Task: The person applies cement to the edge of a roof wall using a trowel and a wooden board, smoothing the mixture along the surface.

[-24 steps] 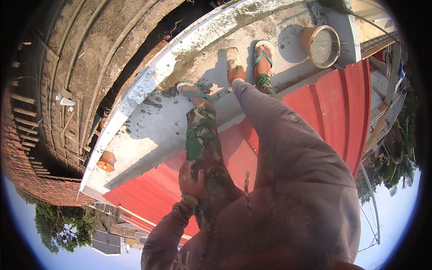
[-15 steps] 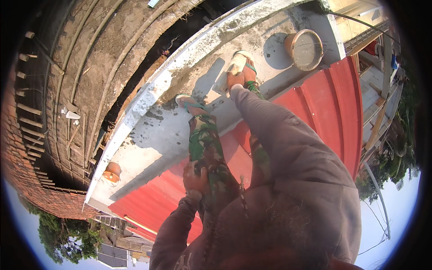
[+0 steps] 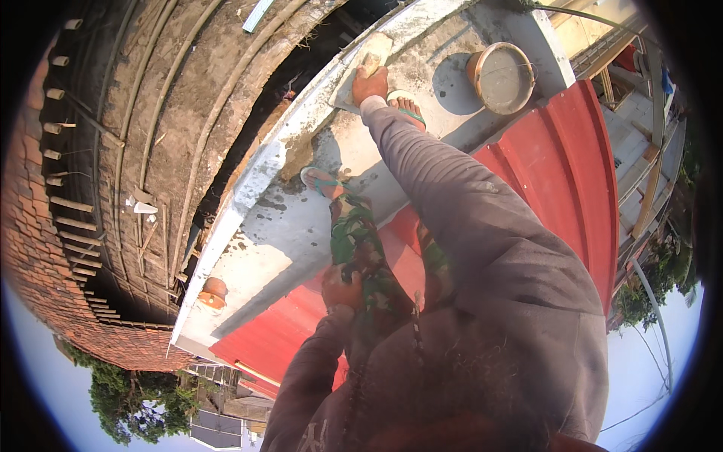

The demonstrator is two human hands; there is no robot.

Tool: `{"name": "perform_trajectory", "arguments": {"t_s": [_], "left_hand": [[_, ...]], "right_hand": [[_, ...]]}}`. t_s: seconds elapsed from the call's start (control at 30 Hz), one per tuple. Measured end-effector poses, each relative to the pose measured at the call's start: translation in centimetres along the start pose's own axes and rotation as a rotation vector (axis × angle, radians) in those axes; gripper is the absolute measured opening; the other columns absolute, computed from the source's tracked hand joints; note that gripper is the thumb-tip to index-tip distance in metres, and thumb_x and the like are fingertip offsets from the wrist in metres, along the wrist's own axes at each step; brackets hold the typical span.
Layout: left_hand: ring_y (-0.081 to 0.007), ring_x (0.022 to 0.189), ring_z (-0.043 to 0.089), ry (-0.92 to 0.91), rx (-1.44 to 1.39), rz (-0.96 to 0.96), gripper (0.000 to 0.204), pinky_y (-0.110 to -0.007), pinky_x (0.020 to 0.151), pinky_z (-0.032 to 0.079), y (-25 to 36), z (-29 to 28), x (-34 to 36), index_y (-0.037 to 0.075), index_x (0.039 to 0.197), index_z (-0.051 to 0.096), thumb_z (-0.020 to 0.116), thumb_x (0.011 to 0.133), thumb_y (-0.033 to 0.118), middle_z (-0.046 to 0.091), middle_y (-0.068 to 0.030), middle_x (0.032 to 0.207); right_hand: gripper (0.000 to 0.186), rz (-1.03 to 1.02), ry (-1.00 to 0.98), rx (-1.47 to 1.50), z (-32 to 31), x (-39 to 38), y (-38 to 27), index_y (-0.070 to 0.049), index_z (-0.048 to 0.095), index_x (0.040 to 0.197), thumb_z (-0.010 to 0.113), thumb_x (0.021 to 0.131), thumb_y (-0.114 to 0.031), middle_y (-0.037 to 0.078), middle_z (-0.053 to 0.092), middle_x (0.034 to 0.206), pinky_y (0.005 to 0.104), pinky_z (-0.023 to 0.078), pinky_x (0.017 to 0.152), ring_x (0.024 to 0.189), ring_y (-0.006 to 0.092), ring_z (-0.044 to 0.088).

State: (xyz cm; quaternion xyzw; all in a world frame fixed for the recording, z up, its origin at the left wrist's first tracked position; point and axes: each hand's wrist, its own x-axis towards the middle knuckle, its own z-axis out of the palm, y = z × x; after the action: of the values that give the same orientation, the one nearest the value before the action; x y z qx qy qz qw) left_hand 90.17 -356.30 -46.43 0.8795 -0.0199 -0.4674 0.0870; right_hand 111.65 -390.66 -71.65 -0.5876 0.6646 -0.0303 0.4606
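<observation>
Fingers (image 3: 364,76) round flat, rectangular float (image 3: 378,47)

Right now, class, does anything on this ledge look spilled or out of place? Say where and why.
Yes: dark splotches dot the pale ledge beside the left foot; their scattered, uneven shapes look like spilled drips, though of what I cannot tell.

float (image 3: 375,48) | pale, flat, raised handle | gripped in right hand (image 3: 370,85), jutting beyond it | aslant | well apart from left hand (image 3: 341,288)
</observation>
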Motion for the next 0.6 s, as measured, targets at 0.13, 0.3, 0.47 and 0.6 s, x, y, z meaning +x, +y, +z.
{"name": "perform_trajectory", "arguments": {"t_s": [0.13,0.3,0.47,0.6], "left_hand": [[-0.0358,0.123,0.054,-0.042,0.07,-0.025,0.047,-0.046,0.105,0.043,0.4,-0.5,0.4,0.005,0.12,0.064,0.064,0.084,0.036,0.06,-0.0175,0.128],[-0.0361,0.125,0.052,-0.07,0.066,-0.036,0.048,-0.047,0.105,0.043,0.7,0.1,0.2,0.006,0.122,0.063,0.061,0.086,0.038,0.058,-0.0169,0.131],[-0.0375,0.126,0.051,-0.114,0.024,-0.111,0.049,-0.048,0.106,0.042,2.8,-0.3,-0.5,0.007,0.124,0.062,0.058,0.088,0.04,0.054,-0.0168,0.135],[-0.0362,0.127,0.051,-0.029,-0.031,-0.232,0.05,-0.049,0.106,0.042,3.5,0.8,-1.5,0.009,0.125,0.062,0.061,0.086,0.041,0.054,-0.0152,0.136]], "right_hand": [[0.052,0.169,-0.267,0.114,5.3,-9.3,3.9,0.006,0.052,0.125,0.072,0.087,-0.024,0.031,0.063,0.119,0.0434,0.047,0.1,0.116,0.0445,0.061],[0.037,0.17,-0.001,0.443,4.5,-7.3,3.6,0.003,0.054,0.114,0.071,0.089,-0.018,0.025,0.066,0.108,0.0426,0.049,0.09,0.101,0.0394,0.065],[0.051,0.193,-0.078,0.104,2.8,-1.7,4.6,0.006,0.063,0.11,0.071,0.089,-0.039,0.029,0.067,0.111,0.042,0.051,0.091,0.104,0.0405,0.066],[0.081,-0.04,-0.258,-0.502,2.5,-2.4,2.0,0.011,0.07,0.1,0.056,0.09,-0.068,0.031,0.07,0.102,0.0423,0.052,0.09,0.101,0.0423,0.068]]}}
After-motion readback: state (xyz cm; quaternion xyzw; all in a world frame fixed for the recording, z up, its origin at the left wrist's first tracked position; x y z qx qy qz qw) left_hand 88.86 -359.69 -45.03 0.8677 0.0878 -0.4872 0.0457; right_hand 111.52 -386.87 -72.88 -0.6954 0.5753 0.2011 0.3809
